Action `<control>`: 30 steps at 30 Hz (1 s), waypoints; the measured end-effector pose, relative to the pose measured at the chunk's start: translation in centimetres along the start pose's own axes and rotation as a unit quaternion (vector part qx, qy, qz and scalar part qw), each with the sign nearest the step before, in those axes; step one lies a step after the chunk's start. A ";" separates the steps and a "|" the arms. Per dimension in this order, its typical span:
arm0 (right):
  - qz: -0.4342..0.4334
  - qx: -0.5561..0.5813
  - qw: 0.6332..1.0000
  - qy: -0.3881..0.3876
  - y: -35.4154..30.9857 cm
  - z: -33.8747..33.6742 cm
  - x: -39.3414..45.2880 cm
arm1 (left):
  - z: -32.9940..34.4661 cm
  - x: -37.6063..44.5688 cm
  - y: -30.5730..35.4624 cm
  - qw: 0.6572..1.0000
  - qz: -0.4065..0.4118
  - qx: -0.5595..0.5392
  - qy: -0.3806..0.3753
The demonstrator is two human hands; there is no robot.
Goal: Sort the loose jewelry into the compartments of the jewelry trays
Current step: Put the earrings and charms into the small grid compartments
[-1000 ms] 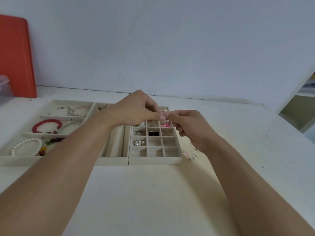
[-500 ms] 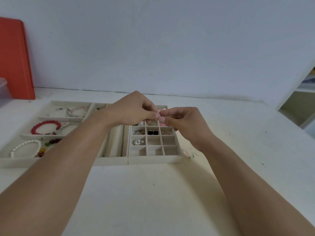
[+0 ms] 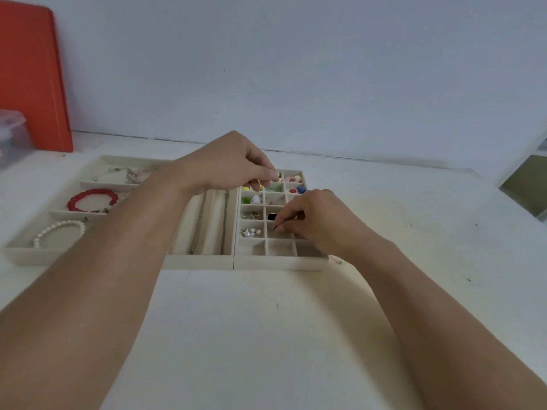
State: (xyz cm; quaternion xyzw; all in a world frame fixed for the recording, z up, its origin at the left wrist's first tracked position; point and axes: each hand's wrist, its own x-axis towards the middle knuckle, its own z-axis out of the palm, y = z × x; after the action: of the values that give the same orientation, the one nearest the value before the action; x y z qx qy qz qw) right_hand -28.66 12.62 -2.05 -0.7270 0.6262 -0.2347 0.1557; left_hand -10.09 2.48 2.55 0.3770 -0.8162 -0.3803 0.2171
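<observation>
The cream grid tray (image 3: 281, 264) has many small compartments holding coloured studs (image 3: 297, 189), rings (image 3: 254, 215), a black stud (image 3: 271, 216) and white earrings (image 3: 251, 231). My right hand (image 3: 322, 223) reaches down into a middle compartment, its fingertips pinching a small earring that is mostly hidden. Over the far compartments hovers my left hand (image 3: 233, 167), thumb pressed against forefinger on a tiny piece I can barely see. Beside the grid tray lie a necklace tray (image 3: 192, 263) with a chain (image 3: 201, 220) and a bracelet tray (image 3: 11, 250).
A red bracelet (image 3: 91, 199) and a pearl bracelet (image 3: 59, 229) lie in the left tray. One small loose piece (image 3: 337, 260) rests on the white table right of the grid tray. An orange board (image 3: 29, 75) and a clear container (image 3: 11, 134) stand far left; a shelf (image 3: 527, 184) far right.
My hands, joined on a small pink piece above the tray, have parted. The right hand dropped into a middle compartment; the left stayed over the far rows.
</observation>
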 end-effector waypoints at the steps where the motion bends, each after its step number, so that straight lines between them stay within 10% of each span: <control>1: -0.002 -0.017 1.000 -0.015 -0.1 0.2 0.1 | 0.0 0.0 0.0 1.000 0.001 0.000 0.001; 11: -0.026 -0.163 0.986 -0.020 -0.9 1.2 0.7 | 0.2 -0.2 0.3 1.000 -0.002 0.008 -0.001; 30: 0.047 -0.091 0.992 0.079 -0.5 0.2 0.1 | 0.3 -0.4 0.5 1.000 0.005 0.025 -0.011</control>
State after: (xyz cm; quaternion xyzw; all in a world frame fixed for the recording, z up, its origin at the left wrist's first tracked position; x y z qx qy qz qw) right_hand -28.13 12.62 -1.96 -0.6873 0.6886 -0.2256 0.0496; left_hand -10.27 3.11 2.69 0.3741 -0.8295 -0.3631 0.2001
